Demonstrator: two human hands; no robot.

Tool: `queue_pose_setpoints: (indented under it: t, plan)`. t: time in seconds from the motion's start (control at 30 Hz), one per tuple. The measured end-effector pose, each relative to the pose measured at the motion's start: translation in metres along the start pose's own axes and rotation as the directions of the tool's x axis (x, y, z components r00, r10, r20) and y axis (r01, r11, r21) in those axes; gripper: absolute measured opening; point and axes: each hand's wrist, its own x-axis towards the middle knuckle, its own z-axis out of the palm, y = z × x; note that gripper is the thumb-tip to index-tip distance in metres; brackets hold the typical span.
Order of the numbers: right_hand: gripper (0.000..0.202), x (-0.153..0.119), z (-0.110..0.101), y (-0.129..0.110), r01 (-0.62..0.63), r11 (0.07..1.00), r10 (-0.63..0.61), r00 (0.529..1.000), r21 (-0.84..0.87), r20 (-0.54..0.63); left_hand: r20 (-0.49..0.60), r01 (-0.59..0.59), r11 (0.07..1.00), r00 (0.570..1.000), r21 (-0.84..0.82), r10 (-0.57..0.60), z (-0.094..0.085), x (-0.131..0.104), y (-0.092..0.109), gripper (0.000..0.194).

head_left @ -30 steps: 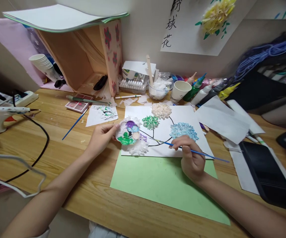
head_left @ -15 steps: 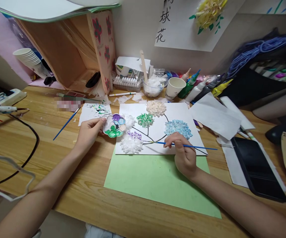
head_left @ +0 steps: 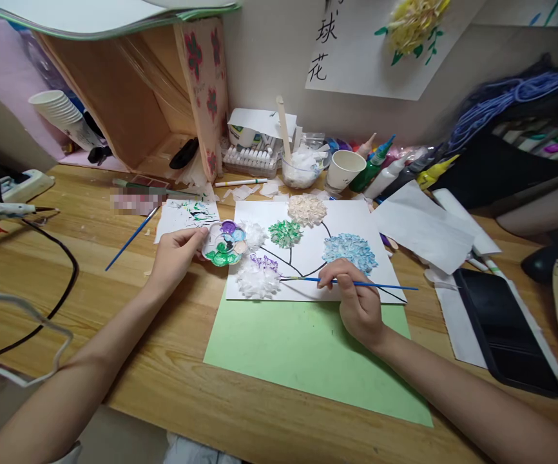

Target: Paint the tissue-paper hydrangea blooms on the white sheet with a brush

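The right hand (head_left: pixel 359 306) pinches a thin blue brush (head_left: pixel 351 282), its tip touching the white tissue flower (head_left: pixel 258 281) on the white sheet (head_left: pixel 308 254), which overlaps the green paper (head_left: pixel 308 348). The left hand (head_left: pixel 175 254) grips a small palette (head_left: pixel 224 243) by its edge, just above the table (head_left: pixel 115 303) left of the sheet. Farther back stands a paper cup (head_left: pixel 344 171) beside paint bottles (head_left: pixel 380 169).

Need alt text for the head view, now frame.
The right hand holds a thin blue paintbrush over a white sheet of paper flowers, while the left hand holds a small paint palette on a cluttered wooden desk.
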Motion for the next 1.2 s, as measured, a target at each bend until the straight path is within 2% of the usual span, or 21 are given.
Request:
queue_pose_setpoints:
  t: [0.17,0.3,0.43,0.57,0.7,0.83,0.97,1.1,1.2]
  plan:
    - [0.029,0.0003,0.0000,0.0001,0.000,1.000,0.000,0.997,-0.005,0.080,0.017,-0.023,1.000,1.000,0.006,0.022,0.0006,0.0001,0.0000,0.031]
    - [0.030,0.0007,0.0000,0.0000,0.009,1.000,-0.009,0.999,0.005,0.036,0.017,-0.019,1.000,1.000,0.005,0.019,0.0010,0.0007,-0.0017,0.030]
    - [0.029,0.0009,-0.0001,0.0007,-0.017,1.000,0.017,0.996,0.001,0.087,0.013,-0.001,1.000,1.000,0.006,0.001,0.0008,0.0013,-0.0012,0.030]
    - [0.029,0.0009,-0.0001,0.0010,-0.010,1.000,0.009,0.999,0.028,0.046,0.011,0.002,1.000,1.000,-0.003,-0.002,0.0007,0.0011,-0.0003,0.029]
    - [0.026,0.0012,0.0002,0.0002,-0.035,0.999,0.032,0.994,0.019,0.109,0.013,-0.007,1.000,1.000,0.000,0.007,0.0006,0.0011,-0.0022,0.029]
    - [0.027,0.0014,0.0002,-0.0006,-0.039,0.998,0.035,0.996,0.048,0.076,0.017,-0.018,1.000,1.000,0.017,0.018,0.0004,0.0009,-0.0037,0.029]
    - [0.024,0.0016,-0.0006,-0.0007,-0.075,0.997,0.071,0.986,0.021,0.149,0.020,-0.018,0.999,1.000,0.036,0.017,0.0004,-0.0003,-0.0010,0.031]
    - [0.025,0.0015,-0.0011,-0.0011,-0.080,0.996,0.075,0.990,0.040,0.116,0.031,-0.022,0.999,0.999,0.040,0.021,0.0006,-0.0015,0.0024,0.033]
    - [0.024,0.0014,-0.0008,-0.0015,-0.088,0.996,0.084,0.985,0.020,0.153,0.041,-0.025,0.999,0.999,0.047,0.023,0.0008,-0.0018,0.0030,0.034]
